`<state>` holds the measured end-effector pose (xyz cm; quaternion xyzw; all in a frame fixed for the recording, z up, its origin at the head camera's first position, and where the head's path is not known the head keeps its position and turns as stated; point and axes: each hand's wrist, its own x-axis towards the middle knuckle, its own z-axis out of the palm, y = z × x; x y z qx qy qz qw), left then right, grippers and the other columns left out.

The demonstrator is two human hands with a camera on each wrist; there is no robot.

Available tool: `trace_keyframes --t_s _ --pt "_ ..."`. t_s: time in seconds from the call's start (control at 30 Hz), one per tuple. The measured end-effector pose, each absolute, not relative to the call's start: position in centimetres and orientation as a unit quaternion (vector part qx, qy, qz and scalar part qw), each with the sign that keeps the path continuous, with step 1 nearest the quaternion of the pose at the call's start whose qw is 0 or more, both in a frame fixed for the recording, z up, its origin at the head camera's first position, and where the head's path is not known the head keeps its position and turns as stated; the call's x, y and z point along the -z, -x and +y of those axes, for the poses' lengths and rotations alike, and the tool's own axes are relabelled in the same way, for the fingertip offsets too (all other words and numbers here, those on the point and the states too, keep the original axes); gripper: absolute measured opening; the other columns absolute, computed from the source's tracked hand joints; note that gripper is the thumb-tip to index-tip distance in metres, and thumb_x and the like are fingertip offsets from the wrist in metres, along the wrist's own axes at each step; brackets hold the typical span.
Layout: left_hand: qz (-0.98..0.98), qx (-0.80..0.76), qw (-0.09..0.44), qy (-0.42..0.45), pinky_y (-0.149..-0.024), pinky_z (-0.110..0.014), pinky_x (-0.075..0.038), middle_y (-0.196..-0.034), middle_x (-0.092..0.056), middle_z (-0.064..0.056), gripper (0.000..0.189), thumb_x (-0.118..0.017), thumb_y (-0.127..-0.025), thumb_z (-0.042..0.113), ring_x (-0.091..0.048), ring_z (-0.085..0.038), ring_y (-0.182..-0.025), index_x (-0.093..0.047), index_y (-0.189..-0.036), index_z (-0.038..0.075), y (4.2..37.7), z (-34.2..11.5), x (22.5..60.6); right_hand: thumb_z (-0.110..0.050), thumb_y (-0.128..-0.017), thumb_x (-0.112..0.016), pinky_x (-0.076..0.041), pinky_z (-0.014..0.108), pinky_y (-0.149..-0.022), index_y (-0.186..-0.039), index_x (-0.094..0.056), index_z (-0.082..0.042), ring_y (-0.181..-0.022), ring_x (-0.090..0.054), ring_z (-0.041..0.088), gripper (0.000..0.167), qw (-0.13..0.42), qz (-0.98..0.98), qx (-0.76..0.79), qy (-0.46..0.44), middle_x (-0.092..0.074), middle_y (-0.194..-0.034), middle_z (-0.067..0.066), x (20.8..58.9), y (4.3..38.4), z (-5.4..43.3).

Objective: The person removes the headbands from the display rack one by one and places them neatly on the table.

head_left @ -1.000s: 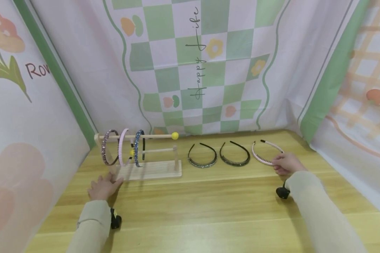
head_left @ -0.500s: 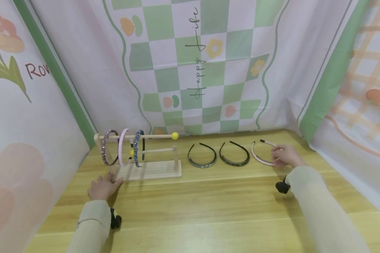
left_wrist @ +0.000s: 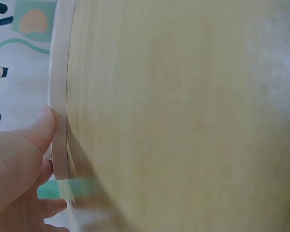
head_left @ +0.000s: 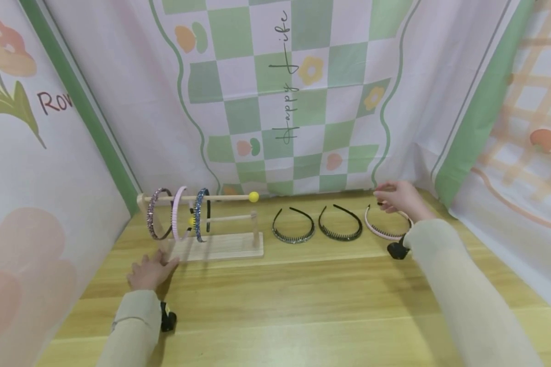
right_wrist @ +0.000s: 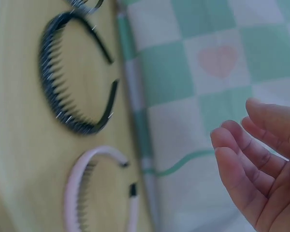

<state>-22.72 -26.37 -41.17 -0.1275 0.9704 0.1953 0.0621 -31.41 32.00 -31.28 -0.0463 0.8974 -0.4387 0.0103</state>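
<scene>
My left hand point(head_left: 149, 270) lies on the table at the front left corner of a wooden headband stand point(head_left: 216, 247). In the left wrist view, its thumb touches the base edge point(left_wrist: 60, 96) and the other fingers spread loosely past the end. My right hand point(head_left: 400, 198) hovers above the back of a pink toothed headband point(head_left: 380, 234), nothing in its loosely bent fingers point(right_wrist: 227, 169). That headband lies on the table with its tips pointing back. Left of it lie a black headband point(head_left: 342, 237) and a dark glittery headband point(head_left: 294, 240).
On the stand's upper bar hang a purplish glittery headband point(head_left: 151, 216), a pink headband point(head_left: 175, 216) and a blue glittery one point(head_left: 199, 216). A yellow ball point(head_left: 254, 197) caps that bar. Behind the wooden table point(head_left: 275, 306) hangs a checked curtain point(head_left: 275, 112).
My right hand has let go of the pink headband on the table and risen back and left above it. The headband's right side shows again. My left hand has stayed in place.
</scene>
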Motion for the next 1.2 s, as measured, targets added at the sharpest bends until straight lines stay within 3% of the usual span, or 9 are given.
trace_keyframes --t_s 0.5,0.8,1.2 --pt "0.971 -0.188 0.061 0.134 -0.091 -0.069 -0.02 -0.139 -0.016 -0.038 0.081 -0.038 -0.089 0.063 -0.016 -0.062 -0.119 -0.024 -0.143 0.004 22.8 -26.3 41.2 -0.024 -0.094 -0.054 -0.054 0.035 -0.066 -0.13 -0.041 0.004 -0.078 -0.063 0.028 0.047 -0.008 0.906 0.414 0.086 -0.058 -0.109 0.027 24.9 32.6 25.8" --pt "0.973 -0.182 0.059 0.131 -0.091 -0.069 -0.021 -0.139 -0.015 -0.038 0.081 -0.036 -0.089 0.064 -0.016 -0.062 -0.118 -0.024 -0.143 0.005 22.8 -26.3 41.2 -0.02 -0.091 -0.06 -0.054 0.035 -0.064 -0.127 -0.047 -0.001 -0.071 -0.063 0.023 0.042 -0.021 0.899 0.426 0.101 -0.061 -0.102 0.023 23.3 33.3 21.6" --pt "0.973 -0.183 0.057 0.127 -0.091 -0.07 -0.02 -0.138 -0.016 -0.039 0.08 -0.037 -0.089 0.062 -0.016 -0.063 -0.118 -0.024 -0.143 0.004 22.6 -26.3 41.1 -0.019 -0.089 -0.062 -0.054 0.036 -0.063 -0.127 -0.049 -0.006 -0.068 -0.061 0.029 0.041 -0.024 0.911 0.38 0.159 -0.063 -0.094 0.015 20.9 32.6 14.7"
